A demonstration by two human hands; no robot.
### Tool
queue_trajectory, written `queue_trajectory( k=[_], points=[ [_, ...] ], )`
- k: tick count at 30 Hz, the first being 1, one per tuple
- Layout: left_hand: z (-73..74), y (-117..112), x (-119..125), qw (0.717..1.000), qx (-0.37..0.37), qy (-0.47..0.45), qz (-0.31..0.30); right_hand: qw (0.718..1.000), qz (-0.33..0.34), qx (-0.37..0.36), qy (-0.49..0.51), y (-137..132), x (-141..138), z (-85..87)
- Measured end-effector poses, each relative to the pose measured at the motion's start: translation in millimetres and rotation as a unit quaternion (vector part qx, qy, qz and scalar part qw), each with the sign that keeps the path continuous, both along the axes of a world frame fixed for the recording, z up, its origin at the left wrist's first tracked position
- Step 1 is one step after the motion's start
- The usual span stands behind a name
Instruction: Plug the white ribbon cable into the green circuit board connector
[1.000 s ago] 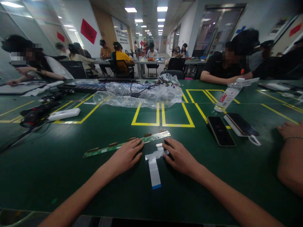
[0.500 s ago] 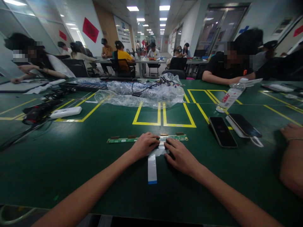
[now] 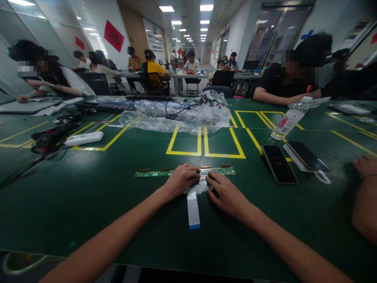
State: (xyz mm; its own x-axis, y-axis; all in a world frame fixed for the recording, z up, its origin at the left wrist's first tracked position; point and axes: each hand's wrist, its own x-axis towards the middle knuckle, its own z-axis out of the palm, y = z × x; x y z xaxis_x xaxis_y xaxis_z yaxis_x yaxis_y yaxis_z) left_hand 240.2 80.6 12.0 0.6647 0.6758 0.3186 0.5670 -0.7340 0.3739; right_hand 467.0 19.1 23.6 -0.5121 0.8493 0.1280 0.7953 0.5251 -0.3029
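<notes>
A long, narrow green circuit board (image 3: 154,174) lies flat on the table, crosswise in front of me. A white flat ribbon cable (image 3: 193,208) runs from the board's middle toward me, folded near the top, with a blue end strip nearest me. My left hand (image 3: 183,179) is at the cable's left edge beside the board, its fingers curled and closed on it. From the right, my right hand (image 3: 225,192) grips the same upper part of the cable with bent fingers. The fingertips partly hide the joint between cable and board.
On the green table (image 3: 118,220), crumpled clear plastic wrap (image 3: 182,118) with black cables lies beyond the board. Two phones (image 3: 279,165) and a tilted bottle (image 3: 290,120) are to the right, near another person's arm (image 3: 365,196). A white device (image 3: 84,138) lies left.
The free blue-tipped end of the ribbon cable has swung slightly to the right. My hands keep almost the same place at the board; the whole view has shifted a little.
</notes>
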Motion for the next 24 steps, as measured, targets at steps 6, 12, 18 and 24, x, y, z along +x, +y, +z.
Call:
queue_trajectory(
  k=[6, 12, 18, 24],
  points=[
    [1.0, -1.6, 0.2, 1.000, 0.010, 0.003, 0.009, 1.000, -0.002, 0.004, -0.014, -1.1, -2.6, 3.1],
    [1.3, -2.1, 0.2, 1.000, 0.011, 0.013, 0.016, 1.000, 0.000, 0.018, -0.013, 1.5, -4.2, 3.4],
    [1.3, -1.8, 0.0, 1.000, 0.003, 0.005, 0.021, 1.000, 0.005, 0.026, -0.005, 4.2, -2.9, 0.9],
    [0.6, -1.2, 1.4, 1.000, 0.008, 0.007, 0.023, 1.000, 0.003, 0.012, 0.013, 4.5, -0.1, 2.7]
  ],
)
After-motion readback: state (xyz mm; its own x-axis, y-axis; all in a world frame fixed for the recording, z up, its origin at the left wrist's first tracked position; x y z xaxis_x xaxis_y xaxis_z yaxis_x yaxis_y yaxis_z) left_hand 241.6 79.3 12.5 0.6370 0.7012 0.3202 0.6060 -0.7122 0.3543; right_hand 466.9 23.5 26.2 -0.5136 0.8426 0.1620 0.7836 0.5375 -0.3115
